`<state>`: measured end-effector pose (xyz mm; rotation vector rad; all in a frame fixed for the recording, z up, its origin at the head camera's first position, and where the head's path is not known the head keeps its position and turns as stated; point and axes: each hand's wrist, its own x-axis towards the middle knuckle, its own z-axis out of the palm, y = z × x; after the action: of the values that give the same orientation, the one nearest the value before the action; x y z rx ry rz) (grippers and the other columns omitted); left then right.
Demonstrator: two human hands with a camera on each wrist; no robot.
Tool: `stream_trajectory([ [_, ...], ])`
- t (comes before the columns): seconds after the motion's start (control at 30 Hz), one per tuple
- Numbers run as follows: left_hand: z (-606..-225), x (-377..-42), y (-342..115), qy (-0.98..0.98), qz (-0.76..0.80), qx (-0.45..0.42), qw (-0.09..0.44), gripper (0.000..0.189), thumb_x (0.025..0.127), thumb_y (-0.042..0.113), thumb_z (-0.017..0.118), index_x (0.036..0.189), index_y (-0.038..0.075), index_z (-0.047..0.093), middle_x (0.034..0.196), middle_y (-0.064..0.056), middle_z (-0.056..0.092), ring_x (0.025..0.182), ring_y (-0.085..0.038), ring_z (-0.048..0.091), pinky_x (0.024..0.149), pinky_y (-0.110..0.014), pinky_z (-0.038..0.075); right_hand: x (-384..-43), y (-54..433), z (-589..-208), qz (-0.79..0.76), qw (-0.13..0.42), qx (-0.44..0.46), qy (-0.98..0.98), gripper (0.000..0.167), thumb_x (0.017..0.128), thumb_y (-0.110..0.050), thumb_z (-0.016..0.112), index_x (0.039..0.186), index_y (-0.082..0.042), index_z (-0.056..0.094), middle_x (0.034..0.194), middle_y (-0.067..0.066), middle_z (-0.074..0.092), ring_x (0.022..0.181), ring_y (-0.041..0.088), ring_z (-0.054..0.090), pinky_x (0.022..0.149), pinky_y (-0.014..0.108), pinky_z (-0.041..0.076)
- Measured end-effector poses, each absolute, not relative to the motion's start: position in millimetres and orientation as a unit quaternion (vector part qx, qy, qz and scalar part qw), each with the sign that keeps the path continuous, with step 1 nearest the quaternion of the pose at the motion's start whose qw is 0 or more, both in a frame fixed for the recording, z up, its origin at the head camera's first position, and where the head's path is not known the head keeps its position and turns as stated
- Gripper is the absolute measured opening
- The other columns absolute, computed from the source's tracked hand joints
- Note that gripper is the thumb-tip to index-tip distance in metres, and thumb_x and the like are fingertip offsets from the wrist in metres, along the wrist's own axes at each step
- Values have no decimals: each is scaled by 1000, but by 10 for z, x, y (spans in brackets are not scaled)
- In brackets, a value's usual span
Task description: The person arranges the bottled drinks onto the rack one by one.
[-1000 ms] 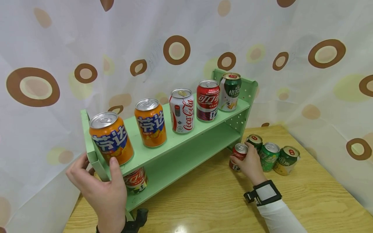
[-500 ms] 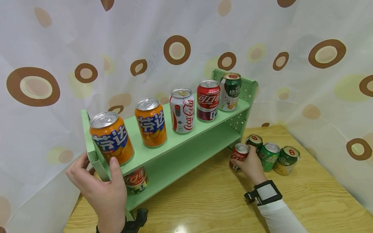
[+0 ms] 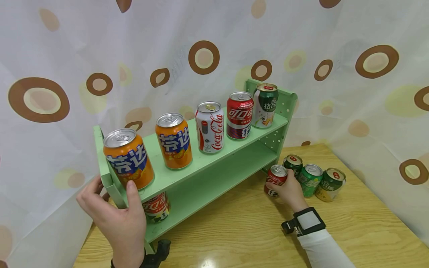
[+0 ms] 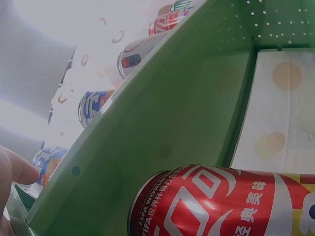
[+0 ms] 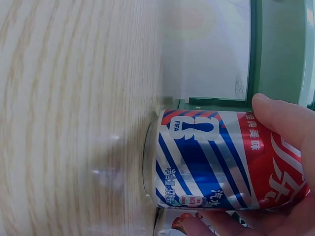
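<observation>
My left hand [image 3: 115,216] grips the left end of a two-tier green shelf [image 3: 214,190]. Its thumb lies against the base of an orange Fanta can [image 3: 129,160] on the top tier, while the other fingers go behind the end panel, partly hidden. On the table by the shelf's right end, my right hand [image 3: 291,190] grips a red Coca-Cola can [image 5: 206,160] around its side, thumb and fingers on opposite sides. That can stands upright, its base at the table. Below the left hand, another red cola can [image 4: 221,201] stands on the lower tier.
Along the top tier stand a second orange can [image 3: 173,141], a white Coca-Cola can [image 3: 209,128], a red can [image 3: 239,115] and a green-white can [image 3: 265,106]. Close behind the right hand are a dark green can [image 3: 292,160], a bright green can [image 3: 310,180] and a green-gold can [image 3: 330,185].
My right hand and the red can have shifted very slightly to the right. The left hand, shelf and other cans stay as they were.
</observation>
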<state>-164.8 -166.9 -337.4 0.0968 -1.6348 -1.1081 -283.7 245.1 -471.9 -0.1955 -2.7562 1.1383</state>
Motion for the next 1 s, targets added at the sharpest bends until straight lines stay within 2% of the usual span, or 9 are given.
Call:
stream_trajectory([
  [0.4, -3389, -1658, -1677, -689, -468, 38, 553, 53, 88, 8, 67, 136, -2, 47, 128, 16, 35, 126, -9, 41, 96, -23, 41, -2823, 2501, -4694, 374, 94, -59, -921, 89, 90, -37, 78, 148, 12, 29, 134, 39, 53, 119, 52, 59, 96, 61, 52],
  [0.8, -3390, -1677, -1679, -687, -466, 34, 556, 53, 88, 9, 68, 136, -1, 47, 127, 16, 35, 126, -9, 41, 96, -23, 41, -2743, 2503, -4414, 390, 159, -50, -906, 91, 88, -40, 80, 152, 2, 32, 134, 34, 56, 119, 49, 60, 95, 62, 52],
  [1.0, -3386, -1674, -1674, -686, -467, 33, 558, 53, 88, 9, 68, 135, -2, 47, 128, 15, 35, 126, -9, 41, 96, -24, 41, -2694, 2450, -4301, 396, 176, -44, -900, 91, 88, -40, 81, 153, 3, 34, 135, 33, 55, 121, 49, 58, 97, 63, 51],
])
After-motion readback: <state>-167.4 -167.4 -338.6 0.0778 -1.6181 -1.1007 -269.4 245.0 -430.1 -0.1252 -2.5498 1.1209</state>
